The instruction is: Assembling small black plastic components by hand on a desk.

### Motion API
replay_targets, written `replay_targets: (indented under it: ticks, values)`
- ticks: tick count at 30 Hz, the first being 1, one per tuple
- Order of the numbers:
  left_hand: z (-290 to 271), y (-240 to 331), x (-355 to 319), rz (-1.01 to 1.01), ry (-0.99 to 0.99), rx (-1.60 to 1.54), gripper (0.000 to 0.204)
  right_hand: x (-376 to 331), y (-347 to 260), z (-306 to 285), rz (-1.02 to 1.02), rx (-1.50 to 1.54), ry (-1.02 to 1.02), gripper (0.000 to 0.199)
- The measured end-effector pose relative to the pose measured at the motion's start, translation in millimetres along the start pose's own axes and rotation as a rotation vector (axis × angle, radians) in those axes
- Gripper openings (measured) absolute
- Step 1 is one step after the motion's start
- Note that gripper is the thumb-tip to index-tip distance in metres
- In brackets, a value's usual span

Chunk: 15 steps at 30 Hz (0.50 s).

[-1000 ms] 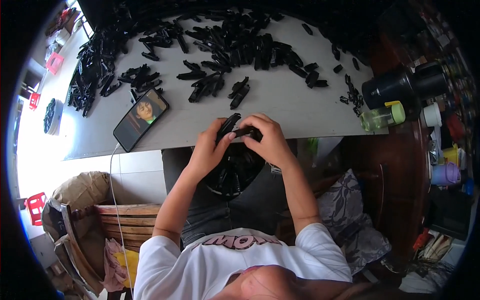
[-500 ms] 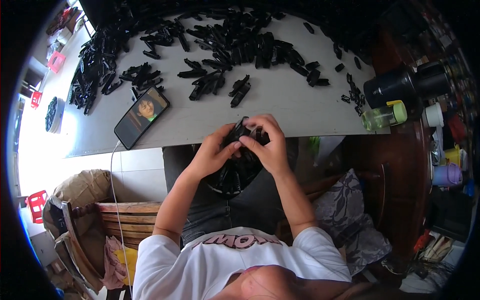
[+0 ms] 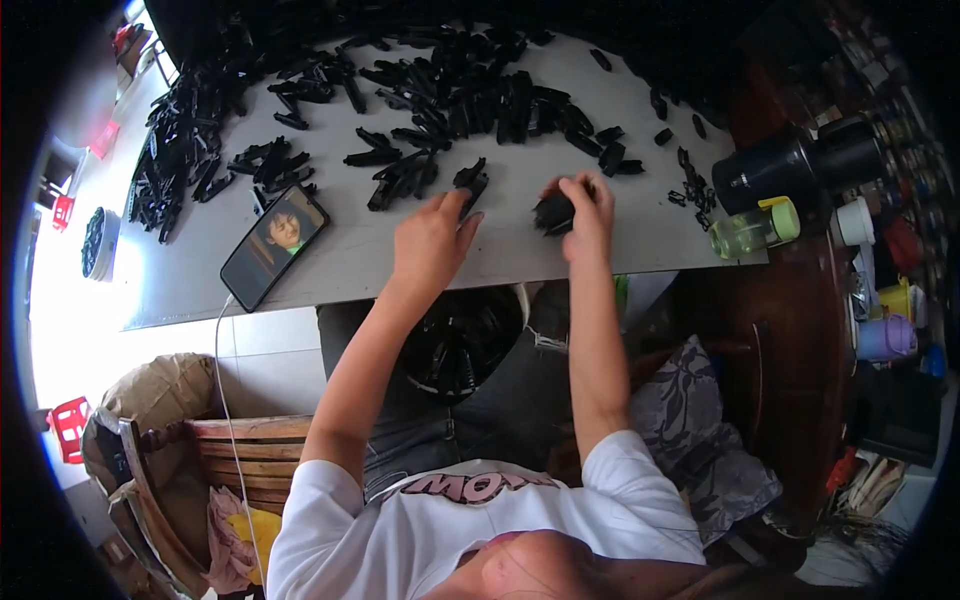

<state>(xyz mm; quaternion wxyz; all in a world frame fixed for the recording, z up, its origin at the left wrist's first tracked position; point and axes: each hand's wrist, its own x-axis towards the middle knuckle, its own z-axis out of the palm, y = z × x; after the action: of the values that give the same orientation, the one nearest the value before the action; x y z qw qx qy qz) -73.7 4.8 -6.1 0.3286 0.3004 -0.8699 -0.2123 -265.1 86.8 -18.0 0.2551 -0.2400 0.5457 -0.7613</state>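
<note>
Your left forearm (image 3: 372, 350) slants inward to your left hand (image 3: 432, 240), back uppermost, thumb apart from the fingers, while your right forearm (image 3: 598, 345) points nearly straight ahead to your right hand (image 3: 592, 218), its fingers and thumb curled.

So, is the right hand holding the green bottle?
No, the right hand holds a black piece, and the green bottle lies apart from it, farther right.

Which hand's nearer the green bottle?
Right. The right hand, holding a black part, is left of the bottle; the left hand is much farther left, fingertips at some black pieces.
</note>
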Motion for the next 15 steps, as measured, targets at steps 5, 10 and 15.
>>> replay_targets:
  ticks: [5, 10, 15]
  values:
    - [27.4, -5.2, 13.8, 0.033, -0.197, 0.384, 0.03, 64.3, -20.2, -33.7, -0.252, -1.228, 0.284, 0.031]
    - [17.8, -9.5, 9.1, 0.091, -0.095, 0.539, 0.027, 77.3, -23.8, -53.0, -0.042, -1.585, 0.254, 0.041]
    - [2.2, -14.3, 4.7, -0.029, -0.096, 0.522, 0.026, 68.2, -16.4, -54.2, 0.001, -1.41, 0.075, 0.042]
